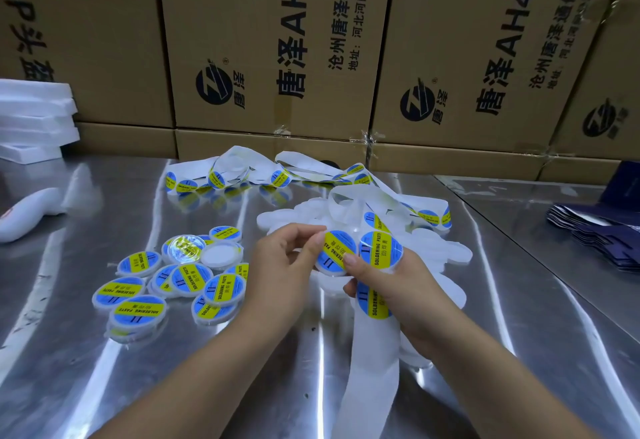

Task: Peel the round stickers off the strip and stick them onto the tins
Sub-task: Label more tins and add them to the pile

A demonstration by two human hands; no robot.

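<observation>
The left hand (284,262) pinches the edge of a tin (325,268) with curled fingers. The right hand (391,286) presses its thumb on the blue-and-yellow sticker (337,248) on that tin, its other fingers curled round the strip (370,362), whose white backing trails toward the near edge of the steel counter (519,300). Labelled tins (156,286) lie piled to the left. Bare white tins (446,251) lie behind and to the right of the hands. More looped strip lies farther back, before stacked cardboard boxes (277,40).
</observation>
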